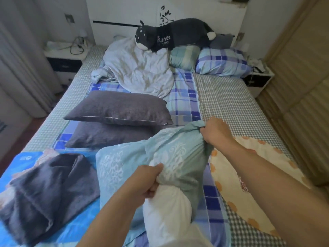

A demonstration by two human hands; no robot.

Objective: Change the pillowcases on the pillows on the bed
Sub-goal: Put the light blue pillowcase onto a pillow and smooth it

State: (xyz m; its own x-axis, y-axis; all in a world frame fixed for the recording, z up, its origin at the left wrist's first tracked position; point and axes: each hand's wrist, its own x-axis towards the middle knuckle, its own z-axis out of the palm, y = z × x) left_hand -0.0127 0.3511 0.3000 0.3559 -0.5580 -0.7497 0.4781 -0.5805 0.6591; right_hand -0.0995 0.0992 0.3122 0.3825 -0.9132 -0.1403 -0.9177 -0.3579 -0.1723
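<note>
While hands grip it, pale-teal patterned pillowcase (170,154), white pillow (165,211) protruding

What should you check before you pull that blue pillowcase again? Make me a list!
1. Left hand grips the teal pillowcase at its open edge: ok.
2. Right hand grips the pillowcase's far end: ok.
3. White pillow fully inside the case: not ok, its near end sticks out.
4. Pillow corners seated in the case's far corners: cannot tell, hidden by fabric.
5. Room on the bed to lay it down: ok, bare checked sheet past the right hand.
6. Two grey pillows out of the way: ok, stacked to the left.
</note>
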